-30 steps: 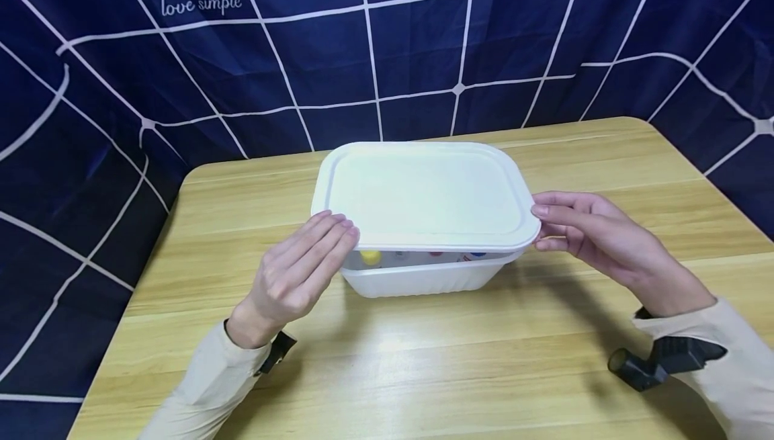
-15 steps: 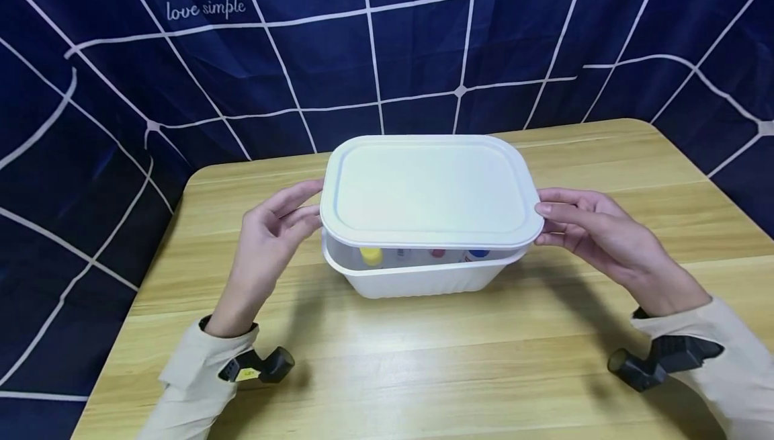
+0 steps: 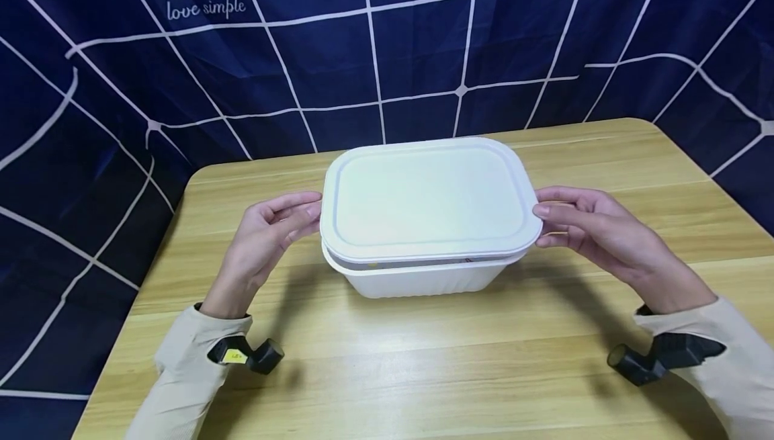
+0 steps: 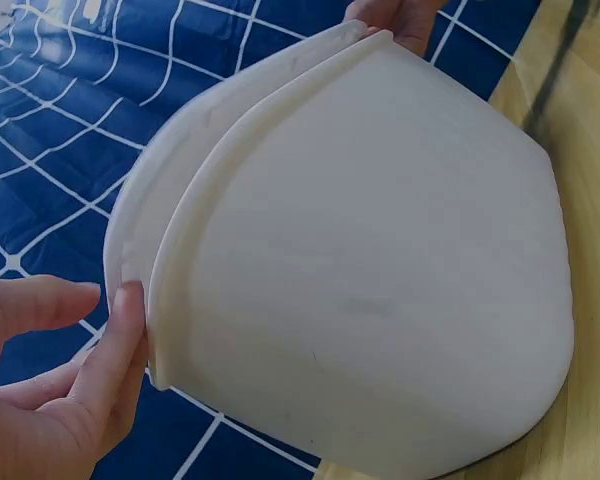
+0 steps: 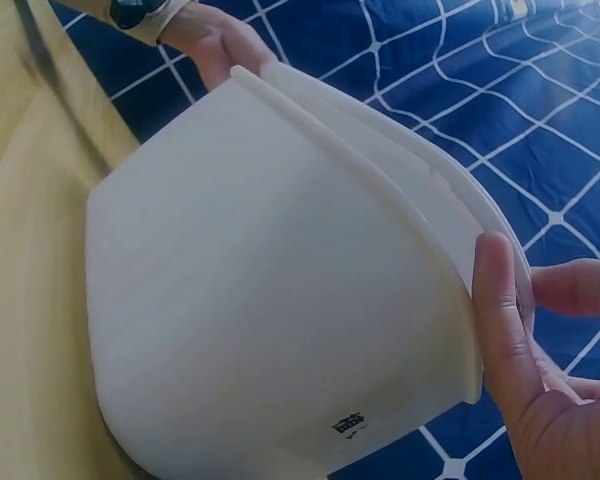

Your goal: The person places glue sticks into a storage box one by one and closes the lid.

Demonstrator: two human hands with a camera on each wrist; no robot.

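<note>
A white lid [image 3: 429,195] lies over a white plastic storage box [image 3: 423,283] in the head view. A narrow gap shows along the front, with a hint of yellow inside; the rest of the contents is hidden. At the lid's left edge my left hand [image 3: 266,238] pinches it between thumb and fingers. My right hand [image 3: 605,242] grips the right edge, thumb on the rim. Both wrist views show fingertips [image 4: 128,305] reaching between the lid and the box rim. Seen from the right wrist, the box wall [image 5: 280,280] has a small dark print low down.
The box stands on a light wooden table [image 3: 411,373]. Dark blue cloth [image 3: 423,44] with white grid lines hangs behind the table and at both sides. A black wrist camera [image 3: 248,354] sits on each cream sleeve [image 3: 193,359].
My left hand shifted from the lid's front left corner to its left edge. The lid's front rose slightly, then came down, narrowing the gap over the coloured caps. The right hand stayed put.
</note>
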